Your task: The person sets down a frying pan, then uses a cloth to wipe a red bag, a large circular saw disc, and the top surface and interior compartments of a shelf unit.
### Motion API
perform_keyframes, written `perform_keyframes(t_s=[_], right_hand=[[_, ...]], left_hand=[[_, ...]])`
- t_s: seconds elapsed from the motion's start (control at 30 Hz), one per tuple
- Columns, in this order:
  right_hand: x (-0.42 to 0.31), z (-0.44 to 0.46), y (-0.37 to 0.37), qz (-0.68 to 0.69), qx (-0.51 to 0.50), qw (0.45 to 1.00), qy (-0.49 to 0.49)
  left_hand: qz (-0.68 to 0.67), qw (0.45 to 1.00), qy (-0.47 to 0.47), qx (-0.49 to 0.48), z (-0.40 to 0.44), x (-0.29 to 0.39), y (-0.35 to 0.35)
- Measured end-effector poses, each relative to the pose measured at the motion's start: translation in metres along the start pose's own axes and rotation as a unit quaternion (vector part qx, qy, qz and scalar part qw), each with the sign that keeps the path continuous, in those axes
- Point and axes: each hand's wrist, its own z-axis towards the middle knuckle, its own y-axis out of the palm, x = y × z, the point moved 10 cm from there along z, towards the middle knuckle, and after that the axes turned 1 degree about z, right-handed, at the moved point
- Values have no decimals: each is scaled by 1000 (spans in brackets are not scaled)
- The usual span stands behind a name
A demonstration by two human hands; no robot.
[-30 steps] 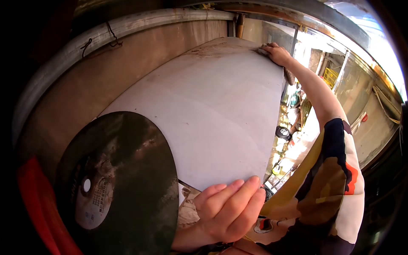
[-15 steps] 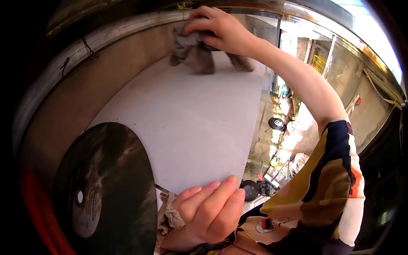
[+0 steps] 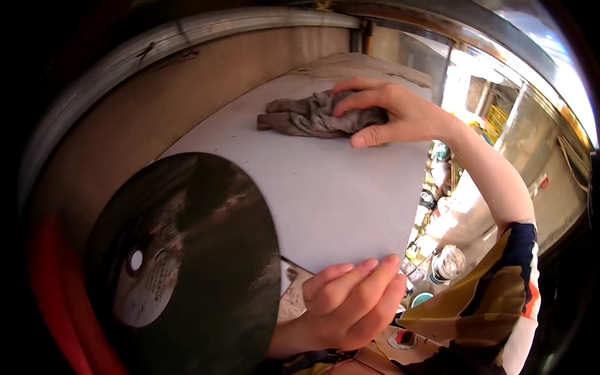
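A crumpled grey-brown rag [image 3: 306, 115] lies bunched on the far part of a white flat surface [image 3: 344, 200]. My right hand [image 3: 381, 112] grips the rag's right end, its fingers curved over it and the thumb on the near side. Low in the view, my left hand [image 3: 356, 300] is closed, with its fingers bent and pressed together at the near right corner of the white surface. Its thumb is hidden, and whatever it may hold cannot be made out. A large dark disc [image 3: 212, 269] with a pale label and white centre stands in front, covering part of the left forearm.
A brown wall [image 3: 206, 94] topped by a pale rail [image 3: 219, 40] runs along the left. Brown dirt marks the surface's far end. Beyond its right edge lie cluttered goods, including a clear plastic bundle [image 3: 449, 261] and a yellow crate [image 3: 497, 119]. Something red [image 3: 53, 294] blurs at lower left.
My right hand has brought the rag from a raised, hanging position down onto the white surface. The whole view has shifted, while my left hand stays at the same corner.
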Motion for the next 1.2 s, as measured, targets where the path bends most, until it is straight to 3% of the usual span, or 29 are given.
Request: perform_keyframes(t_s=[0.13, 0.27, 0.43, 0.5, 0.6, 0.73, 0.8, 0.87, 0.93, 0.97, 1.13, 1.2], right_hand=[[-34, 28, 22, -55, -52, 997, -17], [-53, 66, 51, -157, -18, 981, -111], [-59, 127, 80, -141, -108, 979, -98], [-49, 141, 91, -118, -180, 975, -57], [20, 165, 92, -126, -159, 979, 5], [143, 160, 72, -163, -136, 968, 136], [175, 132, 48, -149, -138, 953, 224], [242, 123, 37, -235, -122, 935, 237], [298, 108, 30, -256, -137, 900, 325], [311, 108, 31, -258, -135, 902, 320], [291, 121, 22, -276, -148, 892, 324], [236, 138, 20, -221, -70, 930, 284]], left_hand=[[-6, 999, -4, 37, 1, -1, -2], [-10, 999, 7, 35, -1, 1, 0], [-15, 998, 5, 55, 5, 3, -5], [-15, 999, 17, 42, 8, 3, -5], [-6, 997, 62, 47, 8, 4, -7], [-1, 998, 55, 24, 9, 4, -6], [-13, 999, 45, 26, 6, 3, -5], [-12, 999, 26, 23, 6, 4, -4], [-11, 1000, 9, 23, 6, 1, -4], [-12, 999, 23, 22, 6, 1, -3], [-8, 999, 30, 27, 7, 1, -4], [-26, 999, 27, 33, 7, 2, -4]])
